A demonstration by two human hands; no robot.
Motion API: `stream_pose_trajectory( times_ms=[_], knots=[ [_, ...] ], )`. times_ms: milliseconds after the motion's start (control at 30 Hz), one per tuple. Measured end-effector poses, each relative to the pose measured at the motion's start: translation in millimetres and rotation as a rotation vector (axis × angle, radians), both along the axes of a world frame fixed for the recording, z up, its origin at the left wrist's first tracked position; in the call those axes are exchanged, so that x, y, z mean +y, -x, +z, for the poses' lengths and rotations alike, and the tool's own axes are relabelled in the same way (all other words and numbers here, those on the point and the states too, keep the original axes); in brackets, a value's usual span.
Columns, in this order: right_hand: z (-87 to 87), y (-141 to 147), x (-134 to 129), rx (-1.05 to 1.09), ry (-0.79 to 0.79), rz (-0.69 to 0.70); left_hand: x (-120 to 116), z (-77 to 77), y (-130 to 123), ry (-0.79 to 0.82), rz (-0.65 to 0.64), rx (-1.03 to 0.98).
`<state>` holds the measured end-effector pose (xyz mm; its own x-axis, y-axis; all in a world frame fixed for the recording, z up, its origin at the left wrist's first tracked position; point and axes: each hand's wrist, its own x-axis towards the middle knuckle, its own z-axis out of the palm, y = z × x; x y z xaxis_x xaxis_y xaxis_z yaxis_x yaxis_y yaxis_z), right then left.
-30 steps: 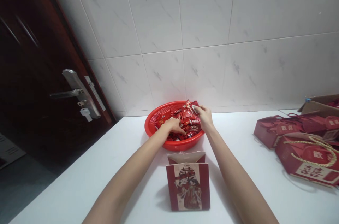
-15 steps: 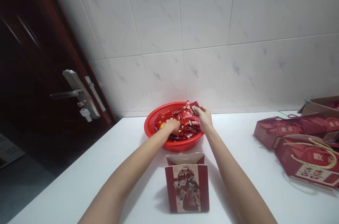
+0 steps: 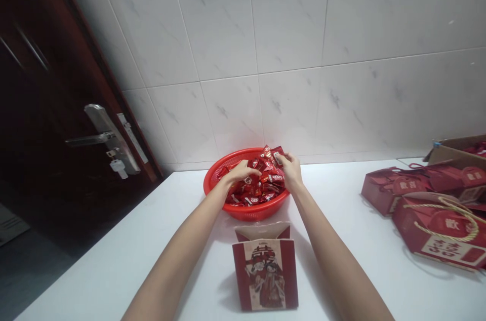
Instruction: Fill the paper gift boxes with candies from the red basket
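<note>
A red plastic basket holds a heap of shiny red wrapped candies. Over the heap is my left hand, its thumb and fingers spread apart, with red wrappers right beside the fingertips. My right hand, at the basket's right rim, pinches red candy packets that stand up above the pile. In front of the basket, between my forearms, an open-topped dark red gift box with two printed figures stands upright. Its inner bottom is hidden.
Closed red gift boxes with rope handles lie at the right of the white table. Behind them stands a cardboard box. A tiled wall backs the table. On the left is a dark door with keys in its lock.
My left hand has risen out of the candy heap and its fingers have spread. My right hand keeps its pinch on the packets at the rim. The view has shifted slightly.
</note>
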<state>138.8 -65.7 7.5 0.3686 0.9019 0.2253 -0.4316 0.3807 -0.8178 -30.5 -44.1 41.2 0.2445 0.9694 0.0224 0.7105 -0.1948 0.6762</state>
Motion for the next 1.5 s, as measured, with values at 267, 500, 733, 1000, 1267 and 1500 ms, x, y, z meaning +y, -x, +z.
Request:
stream_pose_trajectory(
  times_ms=[267, 500, 733, 1000, 1267, 1500],
  knots=[
    [-2.5, -1.0, 2.4, -0.006, 0.009, -0.026, 3.7, -1.5, -1.3, 0.087, -0.177, -0.514],
    [-4.8, -1.1, 4.4, 0.002, 0.021, -0.05, 6.9, -7.6, 0.0, 0.043, -0.158, -0.588],
    [-3.1, -0.8, 1.3, -0.054, -0.024, -0.028, 3.8, -5.3, -1.8, -0.01, -0.168, -0.631],
    [-5.8, -1.5, 4.0, -0.075, -0.034, -0.025, -1.2, -4.9, -8.4, 0.066, -0.103, -0.623],
    [-7.4, -1.2, 4.7, -0.092, -0.041, -0.021, -5.2, 3.0, -14.3, 0.226, -0.075, -0.803],
    [-5.0, -0.9, 2.3, -0.093, -0.053, 0.004, 1.8, -3.4, -3.4, 0.107, -0.088, -0.679]
  ],
)
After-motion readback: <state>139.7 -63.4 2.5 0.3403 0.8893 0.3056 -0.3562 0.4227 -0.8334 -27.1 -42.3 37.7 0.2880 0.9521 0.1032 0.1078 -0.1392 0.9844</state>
